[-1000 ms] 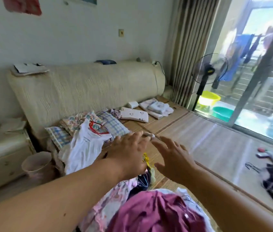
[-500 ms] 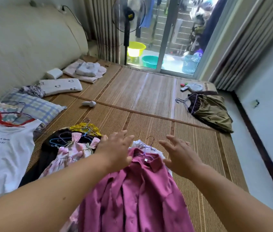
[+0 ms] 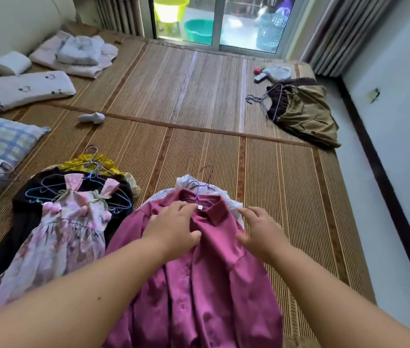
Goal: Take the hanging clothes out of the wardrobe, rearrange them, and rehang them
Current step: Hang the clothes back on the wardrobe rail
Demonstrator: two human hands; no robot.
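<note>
A magenta collared shirt (image 3: 198, 285) lies spread on the bamboo mat (image 3: 198, 109) right in front of me, on a thin wire hanger (image 3: 205, 189) over a white garment (image 3: 186, 182). My left hand (image 3: 171, 227) rests on the shirt just left of the collar, fingers stretched out. My right hand (image 3: 261, 229) touches the shirt's right shoulder, fingers also straight. To the left lies a pink floral dress (image 3: 65, 234) on a blue hanger, on top of a black garment (image 3: 30, 197) and a yellow one (image 3: 86, 163).
An olive garment on a hanger (image 3: 306, 114) lies at the far right by the wall. Pillows (image 3: 28, 89), folded bedding (image 3: 78, 51) and a small white object (image 3: 92, 118) sit at the left. Basins (image 3: 198, 30) and a basket stand beyond the glass door.
The view has swung from the sofa down to the mat. Both hands have come down from the air onto the magenta shirt near its collar.
</note>
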